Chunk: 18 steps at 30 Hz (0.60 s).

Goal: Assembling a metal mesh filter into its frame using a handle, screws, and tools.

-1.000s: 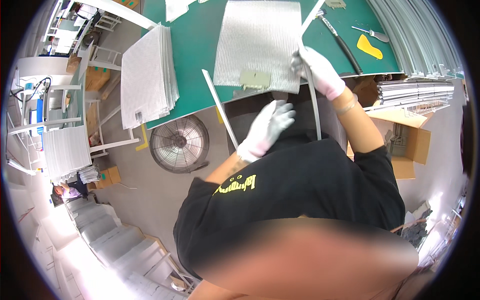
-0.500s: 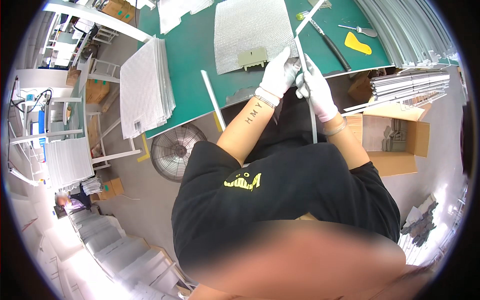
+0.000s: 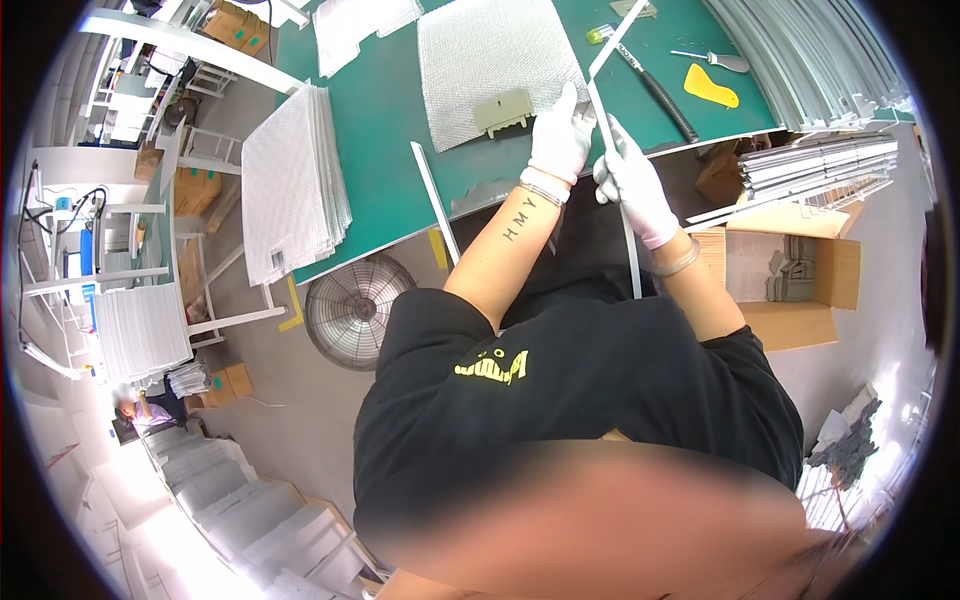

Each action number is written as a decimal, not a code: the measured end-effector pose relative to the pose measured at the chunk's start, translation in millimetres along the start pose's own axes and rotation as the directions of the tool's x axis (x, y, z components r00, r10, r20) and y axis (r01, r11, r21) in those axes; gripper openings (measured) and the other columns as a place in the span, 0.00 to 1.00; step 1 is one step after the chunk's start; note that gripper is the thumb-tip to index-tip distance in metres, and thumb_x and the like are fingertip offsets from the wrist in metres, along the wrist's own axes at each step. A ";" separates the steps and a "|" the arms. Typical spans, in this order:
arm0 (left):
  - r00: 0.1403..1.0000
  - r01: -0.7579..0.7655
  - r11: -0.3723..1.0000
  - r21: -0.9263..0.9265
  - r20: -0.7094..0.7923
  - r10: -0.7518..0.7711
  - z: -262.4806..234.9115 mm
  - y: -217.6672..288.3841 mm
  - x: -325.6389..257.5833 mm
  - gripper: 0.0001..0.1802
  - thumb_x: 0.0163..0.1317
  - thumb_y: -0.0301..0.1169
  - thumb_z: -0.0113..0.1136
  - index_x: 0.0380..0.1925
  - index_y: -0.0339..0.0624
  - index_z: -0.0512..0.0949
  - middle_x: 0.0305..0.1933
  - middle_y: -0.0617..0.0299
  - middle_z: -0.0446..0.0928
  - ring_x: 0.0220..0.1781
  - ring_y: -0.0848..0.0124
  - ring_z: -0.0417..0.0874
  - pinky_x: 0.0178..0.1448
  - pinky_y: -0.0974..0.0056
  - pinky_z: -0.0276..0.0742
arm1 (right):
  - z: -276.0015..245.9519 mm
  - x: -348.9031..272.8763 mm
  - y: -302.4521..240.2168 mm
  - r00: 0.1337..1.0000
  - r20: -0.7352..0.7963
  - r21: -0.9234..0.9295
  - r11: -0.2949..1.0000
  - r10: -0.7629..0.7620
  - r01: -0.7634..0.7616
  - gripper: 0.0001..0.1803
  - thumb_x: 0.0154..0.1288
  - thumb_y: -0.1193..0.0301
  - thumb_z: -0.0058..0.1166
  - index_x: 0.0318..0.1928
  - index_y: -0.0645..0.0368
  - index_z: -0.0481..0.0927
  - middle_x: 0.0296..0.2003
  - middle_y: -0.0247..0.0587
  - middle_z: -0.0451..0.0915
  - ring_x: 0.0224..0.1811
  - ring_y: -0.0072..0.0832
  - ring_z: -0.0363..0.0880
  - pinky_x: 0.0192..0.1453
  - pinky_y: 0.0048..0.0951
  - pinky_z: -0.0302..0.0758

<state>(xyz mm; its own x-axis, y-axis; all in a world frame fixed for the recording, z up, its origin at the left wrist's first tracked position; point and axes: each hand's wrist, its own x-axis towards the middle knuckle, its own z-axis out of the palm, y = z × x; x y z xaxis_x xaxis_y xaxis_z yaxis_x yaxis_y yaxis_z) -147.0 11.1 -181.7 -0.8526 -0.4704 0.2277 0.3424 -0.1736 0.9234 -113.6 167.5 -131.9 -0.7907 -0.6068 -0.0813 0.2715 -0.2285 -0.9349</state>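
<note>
Pale strip in the right hand's grip – left hand at the mesh sheet's corner.
The right hand [image 3: 640,190] closes its gloved fingers round a long pale strip [image 3: 629,245], whose near end runs from the grip to the black shirt [image 3: 600,350]. Ahead of the grip, a second strip [image 3: 618,38] angles away. The left hand [image 3: 558,145] is just left of the grip, fingers over the mesh sheet [image 3: 490,60]; whether it pinches cannot be told. A grey-green plate [image 3: 503,112] lies on the sheet, left of that hand. Judged risks: a loosened right hand could let the strip swing; the near end could catch the shirt – and a sideways push could crease the sheet's edge.
</note>
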 end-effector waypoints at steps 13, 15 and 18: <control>0.955 -0.293 0.603 0.742 0.199 0.219 7.8 33.2 -10.3 0.09 0.66 0.25 0.61 0.46 0.39 0.80 0.34 0.50 0.85 0.35 0.54 0.88 0.39 0.59 0.82 | 0.9 -2.3 -1.9 1.000 -0.013 -0.005 1.000 0.011 -0.011 0.33 0.80 0.66 0.43 0.79 0.60 0.51 0.31 0.34 0.74 0.22 0.14 0.67 0.28 0.16 0.72; 0.966 -0.260 0.536 0.804 0.218 0.141 10.0 29.6 -10.2 0.10 0.66 0.26 0.63 0.46 0.38 0.80 0.35 0.50 0.86 0.35 0.57 0.89 0.39 0.59 0.84 | 4.9 -3.2 2.9 0.998 -0.059 -0.087 0.996 0.003 -0.008 0.33 0.80 0.68 0.43 0.79 0.60 0.52 0.32 0.34 0.74 0.22 0.14 0.67 0.28 0.16 0.72; 0.996 -0.083 0.818 0.569 0.071 0.051 8.7 19.9 -6.4 0.13 0.66 0.24 0.62 0.49 0.34 0.77 0.37 0.52 0.84 0.37 0.62 0.88 0.41 0.61 0.84 | 7.2 1.4 5.0 0.996 -0.085 -0.172 0.985 -0.022 0.007 0.32 0.79 0.72 0.42 0.79 0.59 0.54 0.34 0.35 0.76 0.22 0.14 0.68 0.26 0.17 0.72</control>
<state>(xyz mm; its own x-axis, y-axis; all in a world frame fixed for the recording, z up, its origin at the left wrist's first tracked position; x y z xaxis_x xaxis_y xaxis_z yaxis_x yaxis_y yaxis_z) -138.1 18.2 -162.1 -0.8598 -0.4160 0.2962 0.1257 0.3897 0.9123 -109.4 160.1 -134.2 -0.8400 -0.5351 -0.0897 0.1675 -0.0985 -0.9809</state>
